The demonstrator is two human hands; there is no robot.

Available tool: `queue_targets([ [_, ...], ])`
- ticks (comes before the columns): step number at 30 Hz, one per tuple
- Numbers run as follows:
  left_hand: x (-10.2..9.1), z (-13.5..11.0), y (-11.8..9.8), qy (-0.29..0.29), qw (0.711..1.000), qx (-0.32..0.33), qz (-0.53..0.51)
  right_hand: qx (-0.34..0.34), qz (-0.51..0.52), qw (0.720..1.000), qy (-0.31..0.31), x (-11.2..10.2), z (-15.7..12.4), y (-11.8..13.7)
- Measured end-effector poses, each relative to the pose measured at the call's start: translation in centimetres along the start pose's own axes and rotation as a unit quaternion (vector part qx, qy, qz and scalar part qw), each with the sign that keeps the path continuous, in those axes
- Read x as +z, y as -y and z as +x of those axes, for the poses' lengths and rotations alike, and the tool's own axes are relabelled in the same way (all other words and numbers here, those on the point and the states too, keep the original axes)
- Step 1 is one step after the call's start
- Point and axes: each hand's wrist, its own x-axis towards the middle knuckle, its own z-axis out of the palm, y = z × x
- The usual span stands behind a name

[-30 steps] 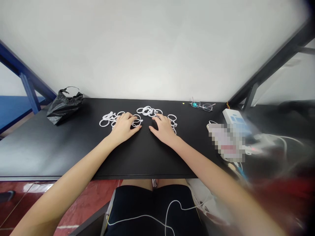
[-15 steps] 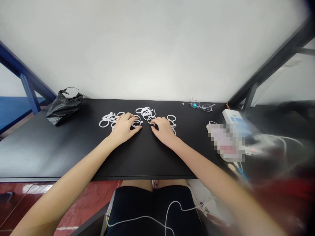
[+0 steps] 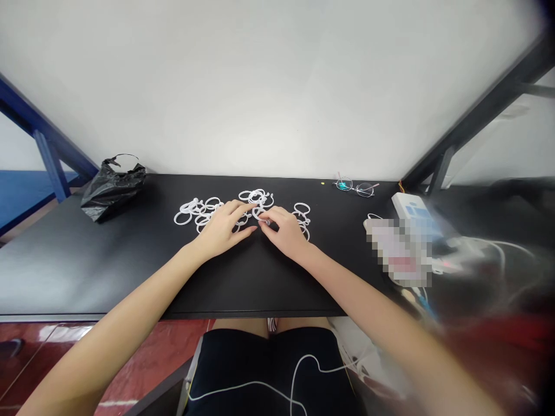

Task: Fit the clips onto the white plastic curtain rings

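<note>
Several white rings with small ball ends, like shower curtain rings, lie in loose groups on the black table. My right hand (image 3: 284, 231) pinches one white ring (image 3: 255, 214) between thumb and fingertips; its far side shows past them. Just left of that ring is my left hand (image 3: 224, 229), with thumb and fingers apart and nothing seen between them. Beneath and beside the left hand lie ring pile pieces (image 3: 182, 218), partly covered by the palm. Another cluster of rings (image 3: 256, 196) sits beyond both hands, and a few rings (image 3: 302, 208) lie right of my right hand.
A crumpled black plastic bag (image 3: 113, 190) stands at the table's left. Eyeglasses (image 3: 365, 189) rest near the wall at the right. Further right are a white box (image 3: 410, 202), a blurred-out flat object (image 3: 396, 251) and cables. A white cable (image 3: 255, 382) crosses my lap.
My left hand has moved right, toward my right hand. My right hand has shifted slightly left with the ring, so the two hands are now closer together.
</note>
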Motion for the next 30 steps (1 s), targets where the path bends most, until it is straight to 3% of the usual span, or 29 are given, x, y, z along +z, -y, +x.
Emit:
queue_targets([
  [5,0.1,0.2,-0.4,0.033,0.999,0.036,0.005,-0.043,0.001,0.999,-0.024,0.2,-0.1,0.0],
  [12,0.1,0.1,-0.1,0.047,0.999,0.019,0.003,-0.033,0.006,0.999,-0.033,0.3,-0.2,0.3],
  [19,-0.5,0.3,-0.4,0.064,0.998,0.025,-0.008,-0.070,0.034,0.995,-0.057,0.2,0.0,0.6],
  [25,-1.1,0.4,-1.3,0.063,0.994,0.025,-0.086,-0.070,0.061,0.994,-0.056,0.1,0.0,0.7],
  [30,-1.0,0.4,-1.7,0.048,0.987,-0.028,-0.154,-0.078,0.080,0.991,-0.075,0.2,-0.1,0.9],
])
